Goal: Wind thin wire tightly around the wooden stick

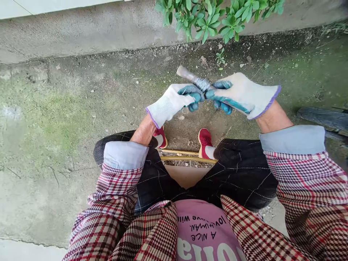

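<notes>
Both my hands wear white work gloves with blue-green coated palms and fingers. My right hand (239,95) is wrapped round a grey metal rod (187,74) that sticks out to the upper left. Thin wire is coiled around the rod (202,84) where my hands meet. My left hand (176,101) pinches at that coil with its fingertips, touching the right hand's fingers. I sit above bare ground with my knees apart.
Mossy concrete and dirt lie below, with my red shoes (204,139) on a yellow stool rung (187,158). A leafy green plant (212,18) grows at the top by a concrete kerb. A dark slab (323,117) lies at the right.
</notes>
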Demonstrator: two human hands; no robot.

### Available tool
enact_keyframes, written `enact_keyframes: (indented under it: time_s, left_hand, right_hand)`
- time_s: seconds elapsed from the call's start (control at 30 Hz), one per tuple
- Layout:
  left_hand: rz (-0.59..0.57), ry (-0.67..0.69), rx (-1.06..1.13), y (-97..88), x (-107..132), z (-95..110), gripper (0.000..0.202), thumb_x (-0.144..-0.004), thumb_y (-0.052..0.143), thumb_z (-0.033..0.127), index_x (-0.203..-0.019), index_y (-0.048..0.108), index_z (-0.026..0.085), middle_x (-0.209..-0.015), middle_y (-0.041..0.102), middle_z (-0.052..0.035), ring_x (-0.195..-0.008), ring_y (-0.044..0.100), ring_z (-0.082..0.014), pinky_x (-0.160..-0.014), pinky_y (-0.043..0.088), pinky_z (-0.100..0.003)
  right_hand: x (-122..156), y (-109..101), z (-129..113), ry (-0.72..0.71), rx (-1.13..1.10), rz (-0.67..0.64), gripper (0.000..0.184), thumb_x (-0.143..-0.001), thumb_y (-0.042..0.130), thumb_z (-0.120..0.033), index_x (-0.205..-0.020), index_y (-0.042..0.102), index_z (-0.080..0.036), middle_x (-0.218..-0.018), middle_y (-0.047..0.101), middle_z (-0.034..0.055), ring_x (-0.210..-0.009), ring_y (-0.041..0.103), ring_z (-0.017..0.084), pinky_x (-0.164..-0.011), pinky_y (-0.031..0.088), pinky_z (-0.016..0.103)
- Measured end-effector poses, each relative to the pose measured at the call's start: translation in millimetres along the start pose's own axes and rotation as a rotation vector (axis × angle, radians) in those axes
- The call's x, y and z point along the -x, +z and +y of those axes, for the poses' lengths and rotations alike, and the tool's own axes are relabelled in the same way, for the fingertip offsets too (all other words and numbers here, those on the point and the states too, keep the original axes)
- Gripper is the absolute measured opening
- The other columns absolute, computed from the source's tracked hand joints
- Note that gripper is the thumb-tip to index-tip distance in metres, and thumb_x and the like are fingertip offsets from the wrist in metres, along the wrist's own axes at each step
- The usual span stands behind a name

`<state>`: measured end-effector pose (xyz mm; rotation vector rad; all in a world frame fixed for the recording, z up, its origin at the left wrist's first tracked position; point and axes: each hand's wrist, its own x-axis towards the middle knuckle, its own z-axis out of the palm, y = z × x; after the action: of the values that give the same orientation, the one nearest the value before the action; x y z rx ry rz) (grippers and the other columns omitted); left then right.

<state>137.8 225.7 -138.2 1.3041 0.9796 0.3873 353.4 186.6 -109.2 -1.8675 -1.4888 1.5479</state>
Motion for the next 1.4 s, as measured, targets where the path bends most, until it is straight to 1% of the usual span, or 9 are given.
enact_keyframes:
  time_s: [0.23,0.5,0.7,0.8,0.9,1.0,1.1,1.2,1.4]
  left_hand:
    - [-0.051,0.008,0.059,-4.2,-5,-5,0.028,-0.088,0.064,-0.003,-0.073,0.074,0.018,-0.083,0.076,-0.003,-0.079,0.069,-0.0145,-0.087,0.06,-0.031]
    - [-0.012,0.056,-0.088,-11.2,-5,-6,0.022,-0.082,0.068,-0.001,-0.07,0.068,0.018,-0.075,0.067,0.0001,-0.072,0.057,-0.0125,-0.07,0.048,-0.026]
    - [-0.01,-0.021,-0.253,-6.4,-3,-6,0.027,-0.083,0.067,-0.002,-0.063,0.064,0.015,-0.06,0.052,0.0032,-0.062,0.051,-0.0105,-0.064,0.041,-0.025]
    - [-0.061,-0.05,-0.184,-4.9,-5,-12,0.018,-0.085,0.07,0.004,-0.07,0.068,0.014,-0.06,0.056,0.0022,-0.059,0.055,-0.0113,-0.064,0.044,-0.026]
    - [-0.154,-0.082,-0.045,-7.4,-3,-12,0.008,-0.085,0.07,0.009,-0.081,0.074,0.015,-0.066,0.067,-0.0017,-0.062,0.06,-0.0143,-0.066,0.049,-0.03]
    - [-0.199,-0.036,0.03,-11.5,-2,-14,0.007,-0.084,0.071,0.016,-0.08,0.076,0.019,-0.078,0.076,-0.0057,-0.074,0.065,-0.0195,-0.078,0.054,-0.037]
    - [-0.146,0.07,-0.033,-13.2,-6,-19,0.008,-0.085,0.072,0.023,-0.08,0.078,0.022,-0.091,0.08,-0.0056,-0.087,0.066,-0.0219,-0.091,0.054,-0.04]
    - [-0.11,0.088,-0.081,-12.0,-10,-22,0.012,-0.087,0.069,0.019,-0.079,0.077,0.021,-0.089,0.078,-0.0028,-0.087,0.064,-0.0195,-0.092,0.052,-0.038]
    - [-0.109,0.092,-0.189,-13.8,-8,-11,0.016,-0.082,0.067,0.007,-0.07,0.065,0.018,-0.074,0.062,0.0014,-0.075,0.057,-0.0147,-0.078,0.047,-0.031]
  right_hand:
    - [18,2,-6,-0.134,-0.413,-0.062,0.049,-0.081,0.091,-0.065,-0.08,0.068,-0.022,-0.059,0.056,-0.0018,-0.045,0.044,0.011,-0.036,0.035,0.026]
    - [4,-9,8,-0.135,0.029,-0.568,0.058,-0.075,0.09,-0.074,-0.076,0.068,-0.02,-0.058,0.059,-0.0025,-0.045,0.049,0.011,-0.039,0.04,0.025]
    - [-16,-1,27,-0.012,0.65,-0.384,0.039,-0.091,0.079,-0.053,-0.071,0.064,-0.022,-0.06,0.06,-0.0002,-0.051,0.04,0.013,-0.047,0.03,0.031]
    - [-21,-2,27,-0.057,0.748,-0.188,0.04,-0.094,0.077,-0.047,-0.069,0.06,-0.022,-0.062,0.06,0.0024,-0.055,0.04,0.014,-0.051,0.029,0.033]
    - [-15,-2,16,-0.062,0.508,0.033,0.05,-0.093,0.08,-0.056,-0.066,0.055,-0.023,-0.058,0.055,0.0018,-0.052,0.042,0.013,-0.048,0.031,0.031]
    - [0,3,3,-0.065,-0.048,0.066,0.057,-0.084,0.085,-0.07,-0.066,0.058,-0.024,-0.054,0.056,-0.0002,-0.044,0.048,0.013,-0.039,0.036,0.028]
    - [13,4,-3,-0.163,-0.398,-0.028,0.057,-0.072,0.095,-0.07,-0.07,0.068,-0.02,-0.052,0.058,-0.0018,-0.038,0.046,0.011,-0.031,0.034,0.027]
    - [17,-2,-2,-0.161,-0.459,-0.188,0.049,-0.078,0.094,-0.063,-0.079,0.073,-0.019,-0.055,0.061,-0.0019,-0.039,0.046,0.01,-0.03,0.034,0.024]
    - [2,-10,16,-0.153,-0.072,-0.609,0.05,-0.08,0.093,-0.063,-0.081,0.072,-0.018,-0.058,0.061,-0.0031,-0.043,0.052,0.01,-0.038,0.04,0.023]
